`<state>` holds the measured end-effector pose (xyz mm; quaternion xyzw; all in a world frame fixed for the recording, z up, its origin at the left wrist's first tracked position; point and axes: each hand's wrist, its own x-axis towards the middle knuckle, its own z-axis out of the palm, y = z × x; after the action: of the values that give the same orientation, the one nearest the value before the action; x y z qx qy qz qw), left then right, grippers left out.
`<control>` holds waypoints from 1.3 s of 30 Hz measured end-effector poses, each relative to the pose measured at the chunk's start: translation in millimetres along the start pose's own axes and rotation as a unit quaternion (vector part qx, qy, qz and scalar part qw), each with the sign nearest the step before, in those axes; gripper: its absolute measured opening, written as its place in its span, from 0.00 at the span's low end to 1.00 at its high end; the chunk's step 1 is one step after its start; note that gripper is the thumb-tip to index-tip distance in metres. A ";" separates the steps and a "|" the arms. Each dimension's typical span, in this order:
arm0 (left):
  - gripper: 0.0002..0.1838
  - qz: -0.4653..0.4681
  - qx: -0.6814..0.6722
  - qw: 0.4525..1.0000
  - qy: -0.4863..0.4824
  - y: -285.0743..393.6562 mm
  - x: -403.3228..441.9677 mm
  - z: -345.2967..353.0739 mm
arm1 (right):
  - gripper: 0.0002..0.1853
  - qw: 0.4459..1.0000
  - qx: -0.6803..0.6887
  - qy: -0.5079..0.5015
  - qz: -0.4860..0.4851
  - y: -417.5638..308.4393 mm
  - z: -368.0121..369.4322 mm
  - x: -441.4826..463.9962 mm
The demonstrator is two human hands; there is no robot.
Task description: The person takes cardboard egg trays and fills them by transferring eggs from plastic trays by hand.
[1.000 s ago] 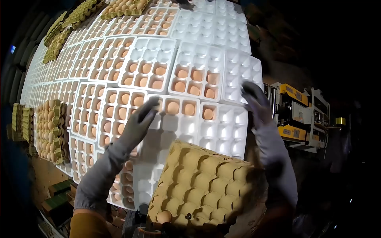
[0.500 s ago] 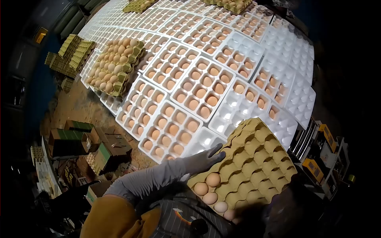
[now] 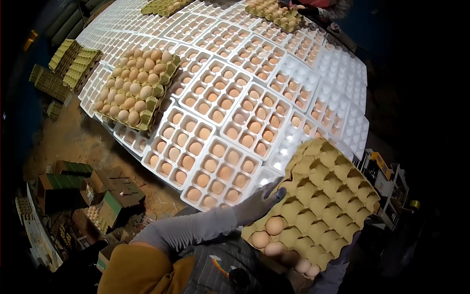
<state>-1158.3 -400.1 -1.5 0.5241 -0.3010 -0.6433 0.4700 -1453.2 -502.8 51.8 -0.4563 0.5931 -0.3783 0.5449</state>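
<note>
A yellow-brown pulp egg tray (image 3: 328, 196) is tilted in front of my body. Several eggs (image 3: 274, 226) sit along its lower left edge, and the other cups I see are bare. My left hand (image 3: 262, 201), in a grey glove, grips the tray's left edge, with fingers against the side. At the lower right edge, my right hand (image 3: 351, 241) is mostly hidden behind the tray and supports it; its fingers do not show. Just beyond the tray lie white foam trays (image 3: 281, 152), some cups filled with eggs and others bare.
A stack of pulp trays full of eggs (image 3: 139, 88) stands at the left of the table. Bare pulp trays (image 3: 81, 68) are piled farther left. Cardboard boxes (image 3: 115, 206) sit on the floor below. Across the table, another person's arm (image 3: 338, 10) shows.
The egg tray has shifted slightly right and tipped more toward me. The eggs along its lower edge have moved, some bunching toward the bottom corner. The view has turned slightly.
</note>
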 end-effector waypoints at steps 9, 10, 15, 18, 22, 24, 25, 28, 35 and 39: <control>0.37 -0.020 -0.126 0.968 0.216 85.7 -92.2 -203.3 | 0.38 0.940 0.160 -0.288 0.086 -35.3 228.4 -19.5; 0.37 0.025 -0.028 0.966 0.255 71.5 -92.7 -232.3 | 0.39 0.931 0.161 -0.314 0.094 -15.9 250.8 -5.2; 0.38 0.021 -0.044 0.970 0.237 59.4 -98.1 -291.1 | 0.40 0.939 0.113 -0.308 0.105 14.3 313.7 12.1; 0.33 -0.027 0.082 0.955 0.284 32.1 -101.6 -312.6 | 0.31 0.943 0.161 -0.271 0.107 13.4 311.6 6.5; 0.23 0.152 0.122 0.932 0.306 95.4 -155.1 -294.0 | 0.27 0.950 -0.154 -0.212 -0.171 -18.0 264.5 -12.8; 0.24 0.245 0.438 0.843 0.192 97.0 -184.8 -298.5 | 0.29 0.825 -0.320 -0.285 -0.369 -29.0 245.9 -40.5; 0.23 0.246 0.507 0.815 0.134 98.3 -186.5 -289.5 | 0.28 0.770 -0.344 -0.341 -0.415 -40.5 255.6 -54.6; 0.23 0.245 0.612 0.747 0.085 80.5 -189.4 -270.4 | 0.25 0.672 -0.441 -0.345 -0.484 -23.8 261.1 -66.5; 0.21 0.241 0.622 0.738 0.105 77.3 -193.4 -268.6 | 0.26 0.939 -0.107 -0.308 -0.105 -30.7 256.5 -79.9; 0.13 0.123 -0.080 0.980 0.133 87.5 -197.5 -277.6 | 0.21 0.920 -0.107 -0.377 -0.028 -52.8 266.4 -66.5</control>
<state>-865.4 -222.0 78.0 0.5245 -0.2462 -0.5271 0.6217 -1182.9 -442.1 89.9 -0.6368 0.3679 -0.1281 0.6654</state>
